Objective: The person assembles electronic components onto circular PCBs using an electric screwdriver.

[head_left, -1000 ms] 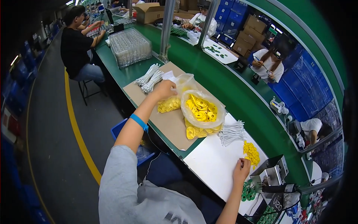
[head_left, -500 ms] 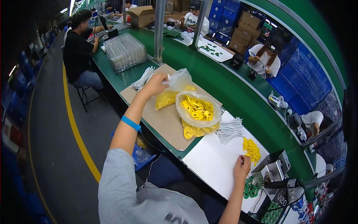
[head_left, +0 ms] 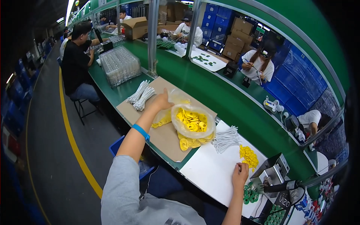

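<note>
Has the left hand (head_left: 162, 102) at the small bag (head_left: 162, 120) just beside it, perhaps for steadying, and the right hand (head_left: 240, 175) half-curled, with the yellow pile (head_left: 248, 156) just beyond, seemingly for easy reach, cannot tell either grasp.

Ceiling tube lights (head_left: 69, 12) glare at upper left, the tabletop (head_left: 118, 93) is bright, and curved fisheye edges darken to black.

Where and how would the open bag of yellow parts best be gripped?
Probably by the rim of the open bag, from the person's near side: its pale plastic forms a broad band there, giving something to gather. The left hand and second bag crowd its left, white cables its right.
</note>
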Available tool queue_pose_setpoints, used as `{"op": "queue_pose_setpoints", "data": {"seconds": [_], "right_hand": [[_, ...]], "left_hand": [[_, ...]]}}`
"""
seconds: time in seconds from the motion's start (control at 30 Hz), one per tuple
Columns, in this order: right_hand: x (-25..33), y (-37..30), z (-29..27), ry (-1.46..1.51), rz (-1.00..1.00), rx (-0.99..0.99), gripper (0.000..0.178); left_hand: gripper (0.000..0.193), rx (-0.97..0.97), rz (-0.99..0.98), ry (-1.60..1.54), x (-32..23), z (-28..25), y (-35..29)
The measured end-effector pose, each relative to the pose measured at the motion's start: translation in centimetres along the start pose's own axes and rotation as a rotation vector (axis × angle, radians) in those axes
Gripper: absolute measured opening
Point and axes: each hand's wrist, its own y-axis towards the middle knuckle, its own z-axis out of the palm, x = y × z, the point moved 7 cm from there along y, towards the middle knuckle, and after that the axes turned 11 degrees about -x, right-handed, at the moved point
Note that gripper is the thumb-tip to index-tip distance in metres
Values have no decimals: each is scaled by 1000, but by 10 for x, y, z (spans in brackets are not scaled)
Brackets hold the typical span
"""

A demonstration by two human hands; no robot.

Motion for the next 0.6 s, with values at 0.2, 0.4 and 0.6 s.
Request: {"op": "queue_pose_setpoints", "data": {"seconds": [0.2,0.4,0.6], "right_hand": [[6,8,-12,9,5,1,7],[18,15,-53,3,-29,-22,7],[53,33,-116,-52,-46,-23,8]], "left_hand": [[37,-328,85,-78,-1,-28,22],[38,-578,158,-55,-61,-124,-7],[33,-871,283,-350,-81,-197,-23]]}}
